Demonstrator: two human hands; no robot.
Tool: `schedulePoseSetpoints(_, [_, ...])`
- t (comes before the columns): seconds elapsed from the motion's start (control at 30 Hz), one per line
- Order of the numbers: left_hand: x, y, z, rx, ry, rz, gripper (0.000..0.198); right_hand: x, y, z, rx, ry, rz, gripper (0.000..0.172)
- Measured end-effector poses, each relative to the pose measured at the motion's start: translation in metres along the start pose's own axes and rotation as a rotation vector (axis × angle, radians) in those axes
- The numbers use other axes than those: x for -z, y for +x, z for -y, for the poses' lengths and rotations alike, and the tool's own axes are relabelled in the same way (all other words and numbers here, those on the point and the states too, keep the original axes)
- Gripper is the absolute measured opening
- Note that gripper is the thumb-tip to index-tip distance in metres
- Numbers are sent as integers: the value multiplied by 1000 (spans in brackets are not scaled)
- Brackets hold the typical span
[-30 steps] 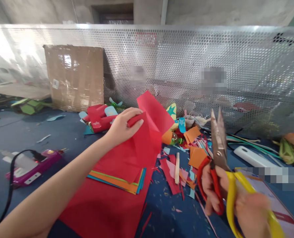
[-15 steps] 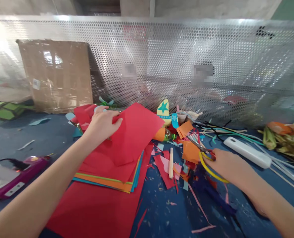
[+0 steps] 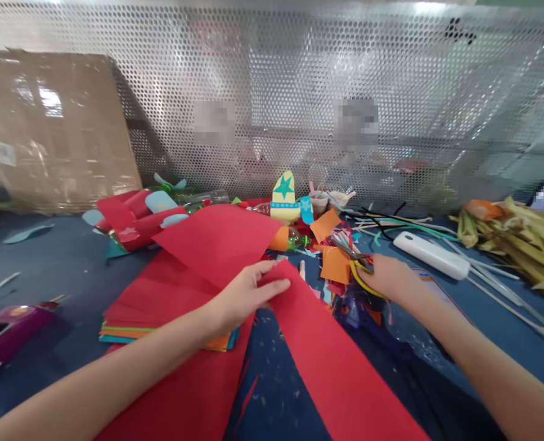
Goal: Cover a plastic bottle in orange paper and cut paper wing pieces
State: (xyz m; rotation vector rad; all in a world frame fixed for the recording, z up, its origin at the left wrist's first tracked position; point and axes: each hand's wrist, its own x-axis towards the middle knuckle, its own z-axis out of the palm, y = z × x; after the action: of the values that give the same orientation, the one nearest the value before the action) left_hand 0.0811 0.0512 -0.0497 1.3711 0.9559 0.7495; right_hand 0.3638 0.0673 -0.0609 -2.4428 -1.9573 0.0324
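My left hand (image 3: pixel 249 293) pinches the upper end of a long red paper strip (image 3: pixel 331 355). The strip slants down to the bottom of the view, over the table. In my right hand (image 3: pixel 394 277) are scissors (image 3: pixel 361 269) with yellow and red handles, their blades pointing left over orange paper scraps (image 3: pixel 335 264). Whether the blades are parted cannot be made out. Under my left forearm lies a stack of coloured paper (image 3: pixel 138 294), red on top with orange and blue edges below. A loose red sheet (image 3: pixel 226 236) rests across its back part.
A perforated metal panel (image 3: pixel 294 86) and a cardboard sheet (image 3: pixel 60 141) stand behind. A small orange-wrapped bottle (image 3: pixel 279 239) lies mid-table. At right are a white elongated object (image 3: pixel 430 254) and dried husks (image 3: pixel 520 245); a purple power strip (image 3: pixel 10 337) is at left.
My left hand has moved right and nearer, from the loose red sheet to the strip it now holds up. My right hand still has the scissors. The view has shifted right.
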Motion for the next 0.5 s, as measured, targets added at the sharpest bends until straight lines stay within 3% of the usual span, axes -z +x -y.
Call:
schedulePoseSetpoints(0.07, [3, 7, 15, -82, 352, -52, 25, 3, -1, 3, -12, -21, 24, 33])
schedulePoseSetpoints(0.17, [6, 12, 26, -147, 597, -38, 31, 7, -2, 5, -22, -17, 12, 37])
schedulePoseSetpoints(0.5, [-14, -9, 29, -288, 627, 302, 47, 2, 11, -17, -97, 75, -85, 37])
